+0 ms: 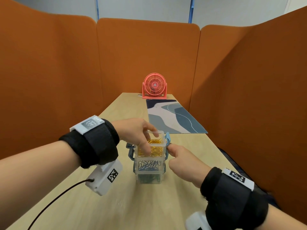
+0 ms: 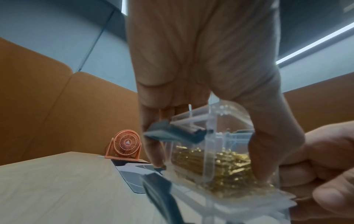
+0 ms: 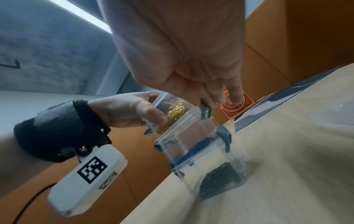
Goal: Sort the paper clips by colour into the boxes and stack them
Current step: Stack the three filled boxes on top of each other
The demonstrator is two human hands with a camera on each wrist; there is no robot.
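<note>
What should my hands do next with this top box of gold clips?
Probably press the blue latch down with your right hand, which is already pinching it, while your left hand steadies the top box. The latch still sticks out, so the stack seems unlocked.

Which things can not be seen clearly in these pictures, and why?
- Bottom box clips: dark, colour unclear in head and right wrist views.
- Right hand fingertips on the blue latch: hidden by the hand itself, head view.
- Top box: blurred, partly covered by left hand, left wrist view.
</note>
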